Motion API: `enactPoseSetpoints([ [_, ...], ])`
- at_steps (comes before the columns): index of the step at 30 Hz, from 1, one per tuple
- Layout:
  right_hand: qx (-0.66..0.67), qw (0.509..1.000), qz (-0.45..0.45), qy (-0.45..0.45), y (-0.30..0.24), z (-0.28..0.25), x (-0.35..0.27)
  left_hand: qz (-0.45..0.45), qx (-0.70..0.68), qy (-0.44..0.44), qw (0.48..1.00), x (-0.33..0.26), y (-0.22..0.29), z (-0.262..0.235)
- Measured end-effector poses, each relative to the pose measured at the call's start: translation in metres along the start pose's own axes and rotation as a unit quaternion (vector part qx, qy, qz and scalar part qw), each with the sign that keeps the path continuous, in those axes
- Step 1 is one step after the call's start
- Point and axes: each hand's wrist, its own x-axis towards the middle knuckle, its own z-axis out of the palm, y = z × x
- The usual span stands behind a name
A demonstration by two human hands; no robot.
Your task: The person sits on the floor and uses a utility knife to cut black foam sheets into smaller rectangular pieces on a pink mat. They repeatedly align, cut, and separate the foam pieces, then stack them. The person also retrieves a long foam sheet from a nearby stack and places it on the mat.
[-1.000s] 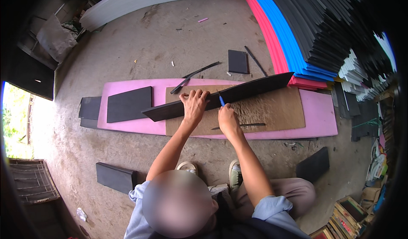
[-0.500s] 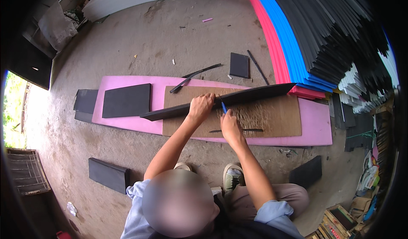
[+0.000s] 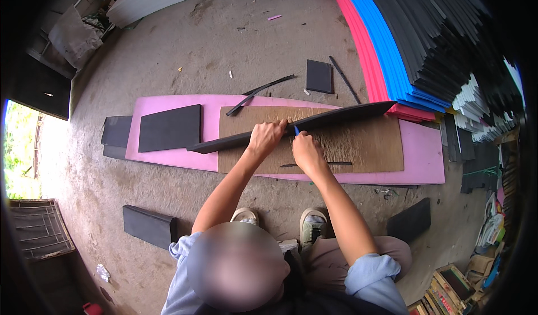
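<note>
A long black foam board [image 3: 344, 115] stands on edge, slanting across a scratched brown board [image 3: 375, 147]. My left hand [image 3: 267, 137] is closed over its middle, thumb and fingers on the top edge. Just right of that, my right hand [image 3: 309, 153] is wrapped round a blue-handled cutter knife [image 3: 297, 130]. The knife's tip end is against the foam board's near side; its blade cannot be made out. A thin black offcut strip [image 3: 330, 164] lies below my right hand. Under the brown board is a pink foam sheet [image 3: 420, 152], bearing a black foam rectangle [image 3: 171, 128] at the left.
Tall stacks of black [image 3: 420, 35], blue [image 3: 378, 40] and red foam sheets [image 3: 358, 40] stand at the far right. Black strips [image 3: 260, 91] and a small black piece [image 3: 319, 76] lie beyond the pink sheet. Black blocks rest nearer me, left [image 3: 148, 225] and right [image 3: 409, 219].
My right hand and the knife have moved up closer to the black foam board, so less of the knife shows. My left hand keeps its hold. The whole view has shifted slightly.
</note>
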Motion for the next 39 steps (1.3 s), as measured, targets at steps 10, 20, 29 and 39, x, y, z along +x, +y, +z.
enactPoseSetpoints([
  [10,-0.057,0.997,-0.033,-0.034,0.033,0.086,0.017,0.002,-0.005,0.005,1.000,-0.007,0.001,0.007],
  [20,0.013,1.000,0.008,-0.004,0.059,0.074,-0.010,-0.003,-0.044,0.019,0.999,0.001,-0.001,-0.008],
  [29,0.277,0.937,0.006,0.214,0.083,-0.069,-0.006,-0.096,-0.194,0.331,0.919,0.011,-0.004,-0.174],
  [39,0.716,0.693,-0.060,0.056,0.000,-0.084,-0.034,-0.277,-0.755,0.242,0.543,-0.055,-0.064,-0.144],
])
